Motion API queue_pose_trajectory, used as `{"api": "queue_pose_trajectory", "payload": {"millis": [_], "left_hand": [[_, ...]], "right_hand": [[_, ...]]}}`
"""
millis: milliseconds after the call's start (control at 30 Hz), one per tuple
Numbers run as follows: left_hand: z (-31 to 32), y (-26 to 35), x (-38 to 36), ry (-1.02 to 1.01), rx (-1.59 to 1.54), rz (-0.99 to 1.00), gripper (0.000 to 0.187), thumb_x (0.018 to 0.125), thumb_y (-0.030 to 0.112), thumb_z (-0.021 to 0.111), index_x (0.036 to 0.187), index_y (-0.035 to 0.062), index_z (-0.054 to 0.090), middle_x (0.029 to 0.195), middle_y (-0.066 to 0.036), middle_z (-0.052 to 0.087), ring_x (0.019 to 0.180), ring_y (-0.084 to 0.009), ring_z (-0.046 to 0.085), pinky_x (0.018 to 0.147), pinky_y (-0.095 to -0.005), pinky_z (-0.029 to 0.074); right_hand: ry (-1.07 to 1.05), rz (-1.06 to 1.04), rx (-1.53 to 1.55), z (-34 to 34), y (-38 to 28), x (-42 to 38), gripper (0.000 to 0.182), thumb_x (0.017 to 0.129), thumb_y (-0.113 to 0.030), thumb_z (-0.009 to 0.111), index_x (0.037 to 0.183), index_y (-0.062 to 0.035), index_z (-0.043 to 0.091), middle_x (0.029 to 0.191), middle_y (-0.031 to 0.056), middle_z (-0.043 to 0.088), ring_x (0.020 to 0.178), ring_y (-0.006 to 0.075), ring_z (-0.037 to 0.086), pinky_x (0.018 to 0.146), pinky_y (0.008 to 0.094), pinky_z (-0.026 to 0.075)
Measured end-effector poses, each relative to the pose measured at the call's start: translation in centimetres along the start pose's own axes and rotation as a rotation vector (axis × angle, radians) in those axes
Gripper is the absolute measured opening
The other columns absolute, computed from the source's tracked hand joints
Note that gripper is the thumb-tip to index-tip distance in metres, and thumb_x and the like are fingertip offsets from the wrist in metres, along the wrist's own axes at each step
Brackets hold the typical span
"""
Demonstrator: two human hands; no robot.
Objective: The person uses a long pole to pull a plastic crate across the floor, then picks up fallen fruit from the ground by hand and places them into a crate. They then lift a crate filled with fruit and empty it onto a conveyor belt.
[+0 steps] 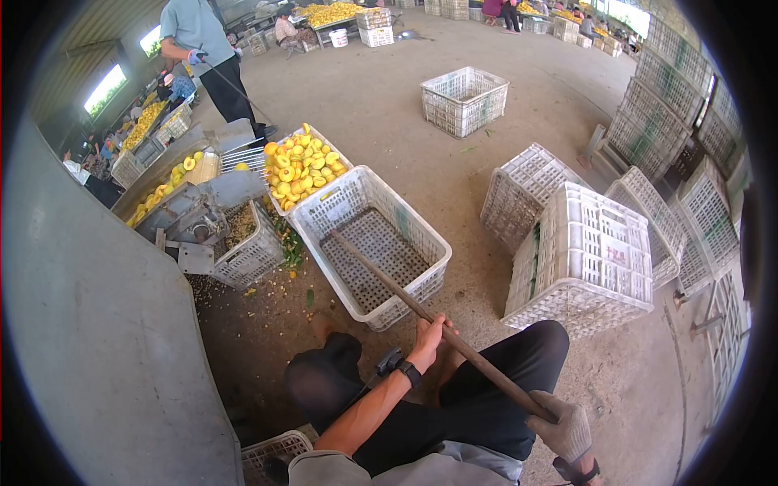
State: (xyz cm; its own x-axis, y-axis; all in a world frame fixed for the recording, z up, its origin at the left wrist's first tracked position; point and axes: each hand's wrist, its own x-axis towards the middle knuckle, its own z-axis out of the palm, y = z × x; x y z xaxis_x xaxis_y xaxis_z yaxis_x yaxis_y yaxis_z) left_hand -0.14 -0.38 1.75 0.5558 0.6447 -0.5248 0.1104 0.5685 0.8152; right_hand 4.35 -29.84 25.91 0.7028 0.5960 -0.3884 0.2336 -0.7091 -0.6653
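A long wooden pole [470, 352] slants from my lap up to an empty white plastic crate [442, 253], its far tip inside the crate near the left wall. My bare left hand [433, 330], with a dark band on the wrist, is wrapped round the middle of the pole. Near the pole's lower end, my gloved right hand [563, 425] grips it. Against the crate's far left side stands another white crate heaped with yellow halved peaches [301, 166].
A metal machine [182, 202] with a chute of fruit stands left, above a crate of pits [255, 251]. Upturned crates [579, 251] and crate stacks [668, 89] stand right. A lone crate [463, 105] sits ahead. A person [194, 49] holding a thin rod stands beyond the machine.
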Motion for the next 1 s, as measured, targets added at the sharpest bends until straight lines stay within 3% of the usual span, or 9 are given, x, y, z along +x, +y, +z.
{"api": "queue_pose_trajectory", "payload": {"millis": [500,600,1000], "left_hand": [[-0.1,-0.5,0.4,0.014,0.032,0.004,0.03,0.101,0.031,0.058,0.085,0.0066,0.063,0.076,-0.005,0.068,0.068,-0.0209,0.073,0.061,-0.0356,0.049],[-0.1,-0.5,0.4,0.017,0.036,0.008,0.03,0.102,0.031,0.058,0.084,0.007,0.064,0.076,-0.005,0.069,0.069,-0.0207,0.073,0.061,-0.0357,0.049],[-0.1,-0.4,0.4,-0.003,-0.007,-0.014,0.029,0.103,0.028,0.057,0.087,0.0047,0.063,0.077,-0.006,0.067,0.069,-0.0221,0.072,0.064,-0.0369,0.053]], "right_hand": [[0.018,-0.035,-0.004,0.4,2.1,0.3,0.053,0.073,-0.014,0.078,0.123,0.0005,0.07,0.102,0.02,0.076,0.09,0.022,0.075,0.084,0.0334,0.057],[0.005,0.0,0.004,0.0,0.0,0.0,0.053,0.073,-0.014,0.078,0.123,0.0007,0.07,0.102,0.0201,0.076,0.09,0.0222,0.075,0.084,0.0334,0.057],[0.01,-0.009,0.008,0.1,0.1,0.0,0.053,0.073,-0.013,0.078,0.123,0.001,0.07,0.102,0.0208,0.076,0.09,0.0227,0.076,0.085,0.0333,0.057]]}}
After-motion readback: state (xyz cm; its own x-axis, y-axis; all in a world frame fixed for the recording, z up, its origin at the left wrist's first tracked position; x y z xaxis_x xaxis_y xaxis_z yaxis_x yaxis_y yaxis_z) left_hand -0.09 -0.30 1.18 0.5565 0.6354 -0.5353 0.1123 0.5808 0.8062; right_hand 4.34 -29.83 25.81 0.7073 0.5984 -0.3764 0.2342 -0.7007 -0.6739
